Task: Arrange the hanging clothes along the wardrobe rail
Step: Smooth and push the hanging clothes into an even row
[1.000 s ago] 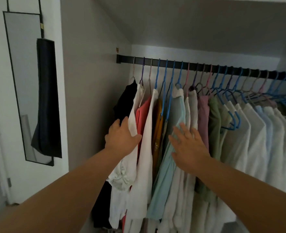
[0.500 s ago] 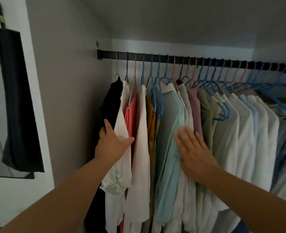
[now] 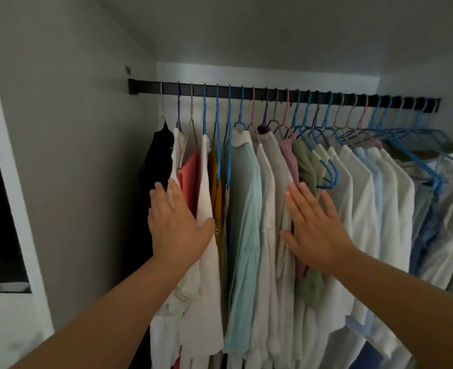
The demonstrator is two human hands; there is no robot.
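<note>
Both of my hands sit higher on the clothes than they did a moment ago, and my view has swung right, so the mirror on the left wall has slipped almost out of sight. My left hand [image 3: 178,225] lies flat with its fingers straight and close together, pressing on the white shirt [image 3: 206,198] near the left end of the row, thumb spread out toward the mustard garment [image 3: 216,187]. My right hand [image 3: 314,230] is spread wide, fingers fanned, palm pushing against the pale beige shirt [image 3: 280,166] and the pink top [image 3: 289,158] beside it; neither hand curls round anything. Between my hands hang the mint shirt [image 3: 246,198] and another white one. Left of my left hand are the coral top [image 3: 189,177] and the black garment [image 3: 153,166] nearest the wall. Right of my right hand come the sage green top [image 3: 306,166], then a tight run of white and light blue shirts [image 3: 366,187]. Everything hangs on blue, pink and grey hangers [image 3: 326,171] hooked over the black rail [image 3: 273,93], which runs from the left wall to the right one.
</note>
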